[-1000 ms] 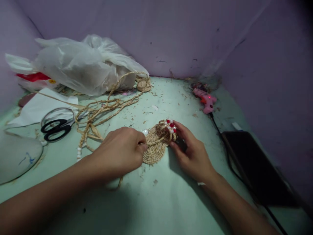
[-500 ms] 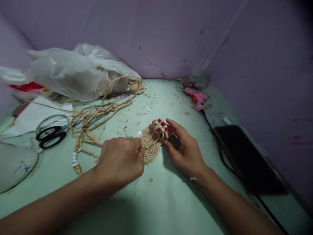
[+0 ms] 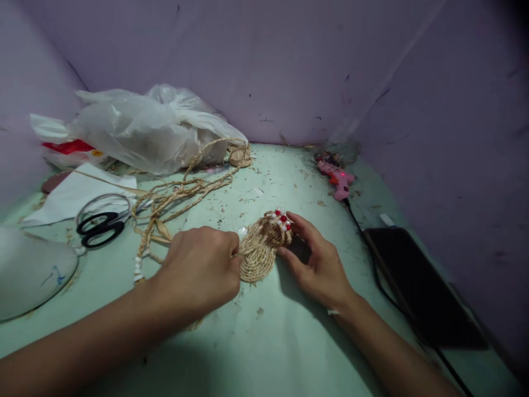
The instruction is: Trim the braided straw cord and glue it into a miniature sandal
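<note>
A small woven straw piece (image 3: 258, 256) made of curved braided rows lies on the pale green table. Red and white beads (image 3: 281, 219) cluster at its far right end. My left hand (image 3: 204, 264) is closed in a fist at the piece's left edge, its thumb pressed against the straw; what lies inside the fist is hidden. Curled around the beaded end, my right hand (image 3: 320, 264) has its thumb and fingertips on the piece. A bit of straw shows below my left wrist.
Braided straw cord (image 3: 165, 201) and black-handled scissors (image 3: 100, 229) lie on the left, near a white rounded object (image 3: 35, 273). Behind them sits a plastic bag (image 3: 144, 129). To the right are a pink glue gun (image 3: 339, 179) with a black cable and a dark phone-like slab (image 3: 421, 286).
The whole view has shifted, so the table's things appear farther right and slightly lower. Both hands keep their hold, with the left fist slightly turned. A bit of straw now shows below the left wrist.
</note>
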`<state>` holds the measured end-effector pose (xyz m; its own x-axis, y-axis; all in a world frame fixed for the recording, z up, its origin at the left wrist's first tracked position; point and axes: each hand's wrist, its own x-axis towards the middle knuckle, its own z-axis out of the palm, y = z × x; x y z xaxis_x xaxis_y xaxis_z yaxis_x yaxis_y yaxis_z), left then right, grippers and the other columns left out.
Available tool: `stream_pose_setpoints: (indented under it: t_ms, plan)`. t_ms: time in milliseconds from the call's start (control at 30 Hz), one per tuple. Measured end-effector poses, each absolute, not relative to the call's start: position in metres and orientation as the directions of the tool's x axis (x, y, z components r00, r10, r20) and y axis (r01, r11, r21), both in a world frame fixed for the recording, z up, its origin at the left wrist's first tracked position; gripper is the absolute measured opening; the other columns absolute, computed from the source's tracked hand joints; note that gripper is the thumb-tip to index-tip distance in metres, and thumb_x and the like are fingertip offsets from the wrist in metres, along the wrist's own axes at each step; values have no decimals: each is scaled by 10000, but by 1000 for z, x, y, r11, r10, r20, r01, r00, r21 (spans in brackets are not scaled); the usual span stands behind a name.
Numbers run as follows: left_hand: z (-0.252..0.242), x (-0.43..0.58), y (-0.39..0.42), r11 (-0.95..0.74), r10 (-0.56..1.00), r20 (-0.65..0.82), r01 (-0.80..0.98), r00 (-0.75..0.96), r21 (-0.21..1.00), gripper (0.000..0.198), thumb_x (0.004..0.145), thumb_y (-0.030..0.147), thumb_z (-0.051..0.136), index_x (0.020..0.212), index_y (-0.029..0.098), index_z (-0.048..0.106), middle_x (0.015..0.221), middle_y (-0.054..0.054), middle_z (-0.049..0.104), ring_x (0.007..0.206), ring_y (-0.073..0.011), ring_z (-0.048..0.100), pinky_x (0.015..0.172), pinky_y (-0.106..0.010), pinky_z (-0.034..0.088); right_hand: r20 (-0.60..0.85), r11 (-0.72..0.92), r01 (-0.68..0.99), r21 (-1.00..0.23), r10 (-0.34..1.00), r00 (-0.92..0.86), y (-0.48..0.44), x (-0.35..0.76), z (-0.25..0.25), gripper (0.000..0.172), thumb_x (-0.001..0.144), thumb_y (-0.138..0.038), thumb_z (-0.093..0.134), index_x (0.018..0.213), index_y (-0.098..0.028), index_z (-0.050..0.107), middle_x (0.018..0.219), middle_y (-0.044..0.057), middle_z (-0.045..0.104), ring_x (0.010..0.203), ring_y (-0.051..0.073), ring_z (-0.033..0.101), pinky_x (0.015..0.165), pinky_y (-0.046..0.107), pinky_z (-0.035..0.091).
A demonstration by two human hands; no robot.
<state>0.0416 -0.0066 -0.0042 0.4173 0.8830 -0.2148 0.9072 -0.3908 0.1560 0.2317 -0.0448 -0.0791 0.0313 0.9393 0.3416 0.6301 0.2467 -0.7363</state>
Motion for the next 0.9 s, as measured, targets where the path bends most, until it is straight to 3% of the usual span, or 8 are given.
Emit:
stream_pose_setpoints:
  t_ms: [133,267,367,533,800,900]
  plan:
    - [28,18,-1,-447,859,-261,894,440,33,210,678,345,479,535,227,578,533,-18,567,505,-163,463,482,-273,192,363,260,670,-696,931,17,-45,231,-74,635,665,-288,668,1237,-187,411,1150,121,544,1034,266,510,876,431,415]
    - [45,-1,1,-425,892,-150,904,426,42,175,659,349,496,551,254,596,528,-2,571,507,-166,451,488,-269,198,372,229,711,-665,927,48,-48,228,-75,417,700,-285,628,1087,-176,518,1046,107,586,960,247,537,842,418,424]
    - [51,-7,0,-421,904,-51,905,424,67,182,669,347,484,569,256,605,547,-3,577,537,-176,470,490,-267,203,350,181,679,-712,929,119,-46,228,-79,284,721,-230,573,999,-182,549,920,76,619,848,219,574,778,393,452]
    - [60,-11,-5,-406,914,-1,912,407,57,184,665,338,473,564,259,605,568,-12,591,550,-196,484,482,-280,199,336,179,519,-836,914,226,-1,245,-71,252,688,-199,535,938,-188,563,895,54,632,795,195,595,716,340,472]
    - [50,-8,-2,-433,899,-2,890,437,142,188,678,315,466,594,242,618,623,-38,632,603,-231,553,498,-294,237,369,220,474,-852,896,248,123,268,-34,212,532,-100,562,725,-164,624,712,14,638,776,206,567,796,388,416]
    - [39,-5,4,-428,897,-4,872,442,237,184,686,306,472,612,246,630,634,-35,641,636,-231,570,517,-295,265,369,221,410,-885,870,327,130,258,-32,248,519,-98,577,746,-175,639,828,46,656,924,243,545,884,414,366]
